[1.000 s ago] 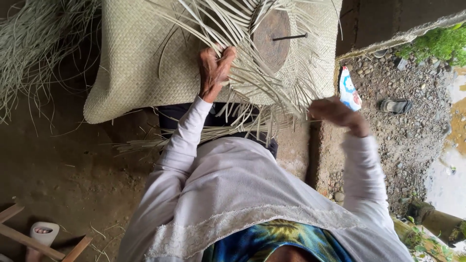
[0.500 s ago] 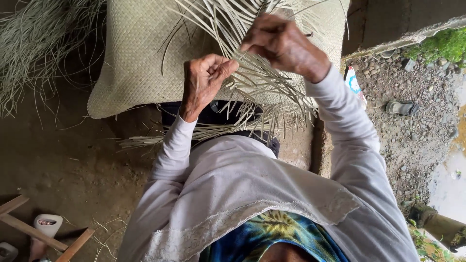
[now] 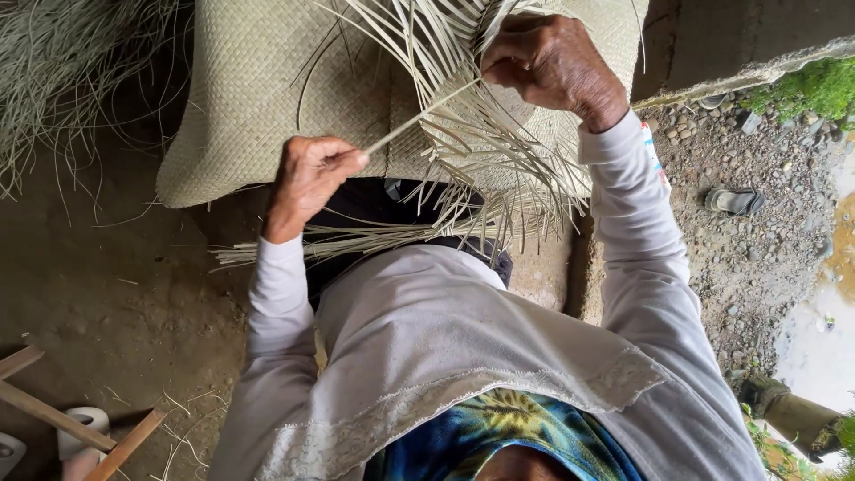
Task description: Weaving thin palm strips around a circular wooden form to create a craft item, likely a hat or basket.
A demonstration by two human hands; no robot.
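Note:
A pale woven palm-leaf mat (image 3: 267, 89) lies across my lap, with many loose strips (image 3: 508, 187) fanning from its unfinished edge. My left hand (image 3: 312, 174) pinches the end of one thin strip (image 3: 410, 120) between thumb and fingers, just below the mat. That strip runs taut up and to the right to my right hand (image 3: 552, 62). The right hand is closed over the strip where it leaves the weave, on top of the fan of loose strips. Both arms wear long white sleeves.
A heap of loose dry fibres (image 3: 53, 71) lies at the upper left on the dirt floor. Wooden sticks (image 3: 53, 414) and white cups (image 3: 85, 419) sit at the lower left. To the right are a concrete ledge (image 3: 730, 44), gravel, a sandal (image 3: 735, 200) and a puddle (image 3: 819, 330).
My right hand came in from the far right, where it held a small blue and white packet, onto the weave. My left hand drew back down and left, pulling one strip taut.

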